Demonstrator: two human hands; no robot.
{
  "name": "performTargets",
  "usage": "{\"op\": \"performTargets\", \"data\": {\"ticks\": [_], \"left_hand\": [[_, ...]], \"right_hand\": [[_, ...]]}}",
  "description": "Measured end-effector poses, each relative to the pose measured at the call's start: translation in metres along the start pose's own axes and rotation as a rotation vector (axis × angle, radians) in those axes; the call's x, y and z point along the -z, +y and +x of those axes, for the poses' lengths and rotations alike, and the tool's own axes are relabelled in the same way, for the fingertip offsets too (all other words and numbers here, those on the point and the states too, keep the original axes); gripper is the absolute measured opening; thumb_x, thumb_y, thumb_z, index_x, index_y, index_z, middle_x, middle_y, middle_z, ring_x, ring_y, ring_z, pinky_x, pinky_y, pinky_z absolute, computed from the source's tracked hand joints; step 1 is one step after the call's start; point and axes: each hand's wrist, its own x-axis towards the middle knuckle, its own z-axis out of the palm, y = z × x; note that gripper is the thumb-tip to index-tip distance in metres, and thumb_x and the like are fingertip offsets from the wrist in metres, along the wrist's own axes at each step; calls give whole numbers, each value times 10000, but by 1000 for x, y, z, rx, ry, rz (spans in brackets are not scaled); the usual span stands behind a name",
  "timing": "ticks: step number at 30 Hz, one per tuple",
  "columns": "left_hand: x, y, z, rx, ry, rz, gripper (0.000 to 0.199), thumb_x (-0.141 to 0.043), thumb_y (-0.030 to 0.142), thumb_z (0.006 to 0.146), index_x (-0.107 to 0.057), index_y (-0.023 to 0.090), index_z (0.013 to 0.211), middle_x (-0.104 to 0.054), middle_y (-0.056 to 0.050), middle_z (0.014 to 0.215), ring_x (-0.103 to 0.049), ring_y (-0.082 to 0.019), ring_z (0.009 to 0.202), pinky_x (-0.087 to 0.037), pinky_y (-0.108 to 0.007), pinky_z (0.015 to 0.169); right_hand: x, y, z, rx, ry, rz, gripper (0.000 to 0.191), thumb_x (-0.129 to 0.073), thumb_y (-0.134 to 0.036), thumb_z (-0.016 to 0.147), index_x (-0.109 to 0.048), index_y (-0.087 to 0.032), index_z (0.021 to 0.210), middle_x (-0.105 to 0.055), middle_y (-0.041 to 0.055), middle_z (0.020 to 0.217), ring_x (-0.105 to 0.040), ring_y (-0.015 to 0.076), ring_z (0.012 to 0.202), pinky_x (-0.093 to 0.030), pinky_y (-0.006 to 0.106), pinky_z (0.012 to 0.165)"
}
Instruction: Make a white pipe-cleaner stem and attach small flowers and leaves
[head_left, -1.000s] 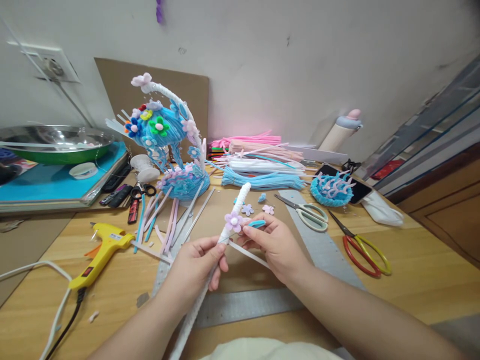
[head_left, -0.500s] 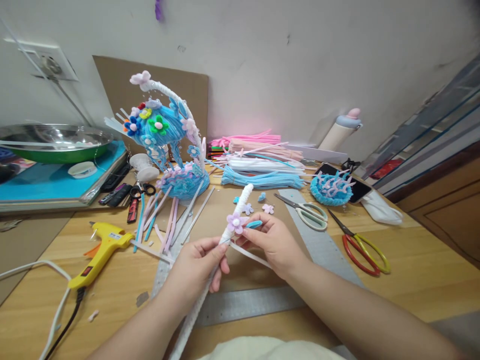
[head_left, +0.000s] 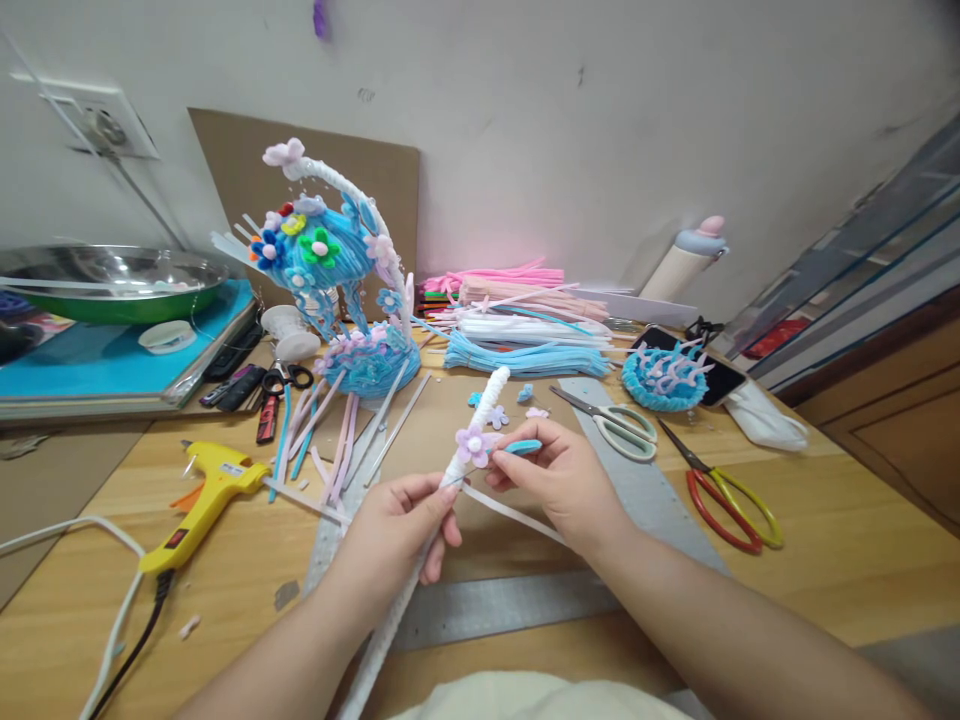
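My left hand (head_left: 409,520) is closed around a white wrapped stem (head_left: 487,402), which slants up and away from me. A lilac pipe-cleaner flower (head_left: 473,445) with a white centre sits on the stem just above that grip. Close beside the flower, my right hand (head_left: 559,475) pinches a small blue pipe-cleaner piece (head_left: 523,447); its lower end is hidden by the fingers. From the stem a loose white strip (head_left: 514,515) runs off under my right hand. Small loose flowers (head_left: 497,417) lie on the cardboard behind the stem.
A yellow glue gun (head_left: 210,500) with its cable lies at left. Behind stands a blue pipe-cleaner jellyfish (head_left: 322,260) on an arched stand. Pipe-cleaner bundles (head_left: 525,355) are stacked at the back. Scissors (head_left: 619,425) and red-and-yellow scissors (head_left: 724,495) lie at right, near a blue round base (head_left: 664,380).
My right hand has shifted slightly right with the blue piece, drawing a little away from the flower. My left hand keeps its grip on the stem.
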Motion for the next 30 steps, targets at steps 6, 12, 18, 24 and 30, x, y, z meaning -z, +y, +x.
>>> {"op": "performTargets", "data": {"ticks": [6,12,18,24,30], "left_hand": [[0,-3,2,6,1,-20,323,-628,429,706,-615,126,816,-587,18,506,-421,-52,272,-267,-163,300],[-1,-2,1,17,11,-30,339,-616,466,702,-588,128,711,-591,7,501,-417,-50,268,-263,-163,298],[0,-1,1,39,-11,-77,314,-630,441,695,-573,133,724,-591,10,493,-417,-51,264,-256,-158,296],[-2,0,0,53,-11,-143,281,-621,407,715,-579,134,770,-585,15,493,-399,-40,269,-222,-146,299],[-3,0,-1,48,-14,-144,266,-613,391,724,-582,131,774,-584,11,485,-400,-37,265,-223,-140,301]], "right_hand": [[-11,4,-6,-23,-33,1,268,-762,-342,593,-551,-182,641,-623,-3,635,-607,150,595,-485,277,586],[-15,9,-6,-86,-63,94,329,-803,-323,531,-531,-176,643,-629,-15,673,-599,137,639,-478,252,617],[-13,11,-5,-116,-77,172,314,-795,-322,557,-549,-173,684,-641,-18,668,-608,126,628,-497,255,629],[-13,9,-4,-171,-62,226,330,-794,-328,558,-532,-175,688,-645,-19,639,-620,134,611,-504,269,623],[-8,10,-2,-138,-56,205,279,-754,-278,608,-508,-187,703,-622,-38,586,-572,110,528,-469,243,556]]}}
